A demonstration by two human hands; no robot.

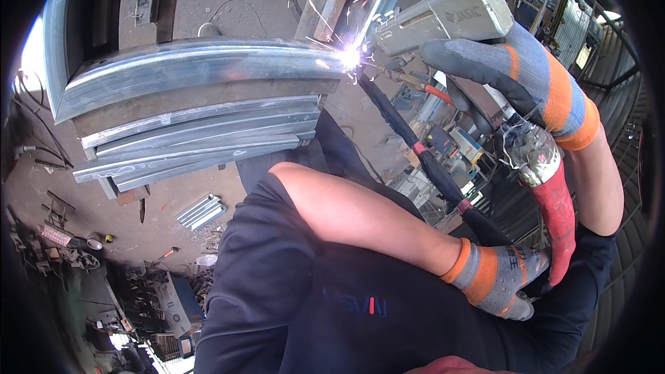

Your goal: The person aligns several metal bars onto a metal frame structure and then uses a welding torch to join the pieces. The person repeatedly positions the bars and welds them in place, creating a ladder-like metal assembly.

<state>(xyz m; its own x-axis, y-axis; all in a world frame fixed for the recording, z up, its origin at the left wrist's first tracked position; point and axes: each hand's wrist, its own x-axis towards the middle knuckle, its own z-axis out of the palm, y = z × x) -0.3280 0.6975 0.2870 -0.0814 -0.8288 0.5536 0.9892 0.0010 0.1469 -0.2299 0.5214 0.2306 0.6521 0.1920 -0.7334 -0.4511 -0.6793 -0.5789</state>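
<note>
While the right hand (512, 73) clenches the grey welding gun (443, 17), its nozzle sparks on the curved steel channel (194, 73) beyond the fingertips. Left hand (502, 280) grips the cable hose (429, 166). Next move likely needs steady tip travel.

We saw the welding torch (443, 14) at upper right, in the right hand (516, 69), its tip against the right end of the stacked metal profiles (194, 118). The left hand (502, 277) lay below, crossed under, apparently touching the cable hose (561, 215).
</note>
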